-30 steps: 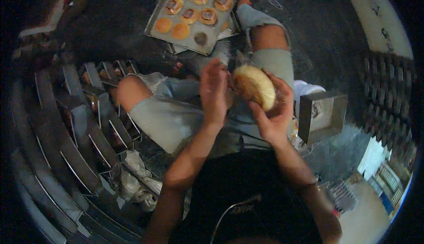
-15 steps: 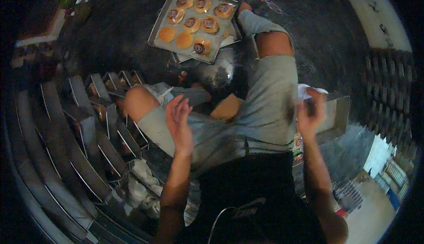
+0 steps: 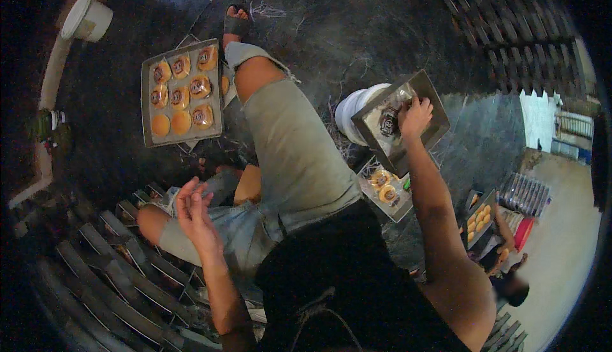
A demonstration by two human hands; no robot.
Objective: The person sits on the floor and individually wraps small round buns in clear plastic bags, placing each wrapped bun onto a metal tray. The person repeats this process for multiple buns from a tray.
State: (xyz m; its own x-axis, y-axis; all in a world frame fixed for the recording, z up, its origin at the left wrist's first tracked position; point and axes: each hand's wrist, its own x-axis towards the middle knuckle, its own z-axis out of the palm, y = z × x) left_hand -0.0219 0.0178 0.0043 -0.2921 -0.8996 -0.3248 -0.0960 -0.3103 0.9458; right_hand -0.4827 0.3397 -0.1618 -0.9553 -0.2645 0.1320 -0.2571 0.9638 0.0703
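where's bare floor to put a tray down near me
Bare dark floor lies beyond the raised knee, between the tray of buns and the white bucket. More lies left of that tray. It is crowded by the right hand at the metal tray, and around the left hand by stacked empty trays.

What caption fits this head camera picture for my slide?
Seated person's right hand reaches into a grey tray of wrapped buns, left hand raised empty, another bun tray on the dark floor.

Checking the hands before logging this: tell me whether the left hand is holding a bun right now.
No. The left hand is open and empty above the knee, while the right hand reaches into the grey tray.
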